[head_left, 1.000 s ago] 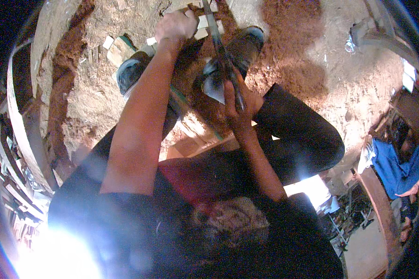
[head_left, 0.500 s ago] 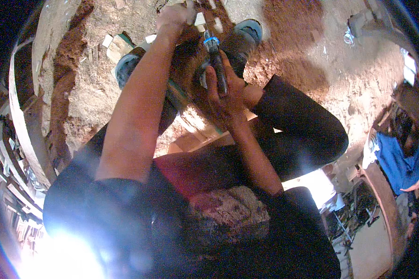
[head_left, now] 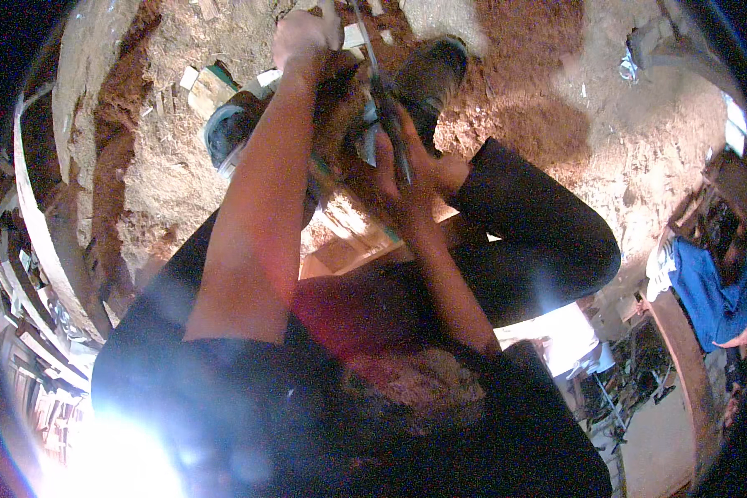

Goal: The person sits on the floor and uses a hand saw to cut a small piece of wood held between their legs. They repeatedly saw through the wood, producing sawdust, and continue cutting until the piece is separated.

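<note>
My right hand (head_left: 411,162) is wrapped around the dark handle (head_left: 388,108) of a slim tool. Its thin metal shaft (head_left: 365,37) runs up past the top edge of the picture, so the tip is hidden. At the top, beyond my left shoe, my left hand (head_left: 301,37) is closed; whatever its fingers grip is out of sight. It lies just left of the metal shaft. Pale wooden pieces (head_left: 349,216) lie between my folded legs, below the hands.
My left shoe (head_left: 228,129) and right shoe (head_left: 436,75) flank the work spot. Small wood offcuts (head_left: 212,87) lie on the earthen floor (head_left: 523,91). Blue cloth (head_left: 710,290) is at the far right, and stacked wood strips (head_left: 37,349) stand at the left rim.
The tool's handle has tilted, and more of its metal shaft now shows toward the top. My left hand and forearm have shifted slightly; my right hand still grips the handle.
</note>
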### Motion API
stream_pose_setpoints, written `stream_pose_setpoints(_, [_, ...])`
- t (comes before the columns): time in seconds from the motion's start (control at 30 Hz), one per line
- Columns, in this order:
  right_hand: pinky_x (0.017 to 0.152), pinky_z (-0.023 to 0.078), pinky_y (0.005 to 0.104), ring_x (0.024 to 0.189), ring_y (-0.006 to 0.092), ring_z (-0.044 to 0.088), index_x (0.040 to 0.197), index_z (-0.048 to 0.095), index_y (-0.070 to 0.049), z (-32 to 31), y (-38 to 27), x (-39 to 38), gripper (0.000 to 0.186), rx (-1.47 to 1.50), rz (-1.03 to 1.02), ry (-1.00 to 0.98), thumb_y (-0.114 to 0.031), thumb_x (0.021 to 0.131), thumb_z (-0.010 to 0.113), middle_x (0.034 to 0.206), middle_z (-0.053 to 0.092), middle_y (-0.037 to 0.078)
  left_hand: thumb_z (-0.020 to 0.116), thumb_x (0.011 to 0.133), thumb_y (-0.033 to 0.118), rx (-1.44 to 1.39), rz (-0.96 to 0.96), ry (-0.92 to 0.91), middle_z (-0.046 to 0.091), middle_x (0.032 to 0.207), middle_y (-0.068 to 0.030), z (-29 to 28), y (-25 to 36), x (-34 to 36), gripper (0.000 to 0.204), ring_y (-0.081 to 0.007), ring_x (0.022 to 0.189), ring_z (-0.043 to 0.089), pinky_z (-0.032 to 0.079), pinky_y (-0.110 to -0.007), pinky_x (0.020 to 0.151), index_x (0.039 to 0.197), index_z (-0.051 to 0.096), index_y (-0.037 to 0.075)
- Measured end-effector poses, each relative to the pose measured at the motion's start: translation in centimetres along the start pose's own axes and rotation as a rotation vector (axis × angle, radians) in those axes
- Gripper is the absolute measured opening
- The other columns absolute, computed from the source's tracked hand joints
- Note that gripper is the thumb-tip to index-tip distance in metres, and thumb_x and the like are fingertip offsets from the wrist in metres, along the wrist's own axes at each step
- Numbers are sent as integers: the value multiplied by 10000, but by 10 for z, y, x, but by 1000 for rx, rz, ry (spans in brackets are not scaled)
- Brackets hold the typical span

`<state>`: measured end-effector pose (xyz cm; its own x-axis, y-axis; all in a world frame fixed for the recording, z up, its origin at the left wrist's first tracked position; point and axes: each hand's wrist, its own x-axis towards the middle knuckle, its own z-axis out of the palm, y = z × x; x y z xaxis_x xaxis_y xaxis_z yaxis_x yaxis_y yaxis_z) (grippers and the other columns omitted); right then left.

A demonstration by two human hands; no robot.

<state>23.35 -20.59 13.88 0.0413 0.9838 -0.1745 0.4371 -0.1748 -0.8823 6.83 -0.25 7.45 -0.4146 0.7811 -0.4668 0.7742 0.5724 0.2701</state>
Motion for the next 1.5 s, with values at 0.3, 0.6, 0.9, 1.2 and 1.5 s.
stream_pose_setpoints(0.3, [933,536,412,1110,310,686,1481,473,19,-11,-8,39,494,37,35,-149,-244,1069,545,1238,688,234,467,962,538,-107,42,194,705,1111,-303,8,-5,6,611,-458,1103,681,522,-519,981,1121,752,23])
stream_pose_setpoints(0.6, [735,548,343,765,230,677,1481,499,-1,-9,19,19,466,-7,-88,-34,-196,1062,557,924,734,137,520,948,485,-149,43,107,709,1038,-337,-10,16,-13,593,-464,1058,697,540,-512,945,1055,756,-50])
stream_pose_setpoints(0.9, [734,554,356,753,183,663,1480,488,22,-23,21,-22,478,-29,15,-75,-204,1066,559,1011,741,151,385,997,572,-5,28,-12,681,1249,-273,-10,8,-10,657,-448,1188,651,503,-536,1034,1232,729,63])
stream_pose_setpoints(1.2, [860,534,401,967,267,668,1426,519,80,-23,21,-22,454,-167,-241,-9,-172,1051,557,1105,697,243,381,994,516,-11,7,-10,648,1309,-282,-3,11,0,634,-451,1219,633,498,-542,1044,1236,720,38])
stream_pose_setpoints(1.5, [935,541,408,1066,315,708,1460,497,43,14,-28,16,475,-44,25,165,-143,1030,573,1145,727,229,438,962,520,18,28,-30,661,1301,-277,1,-2,7,668,-414,1233,641,498,-498,1065,1276,685,-16])
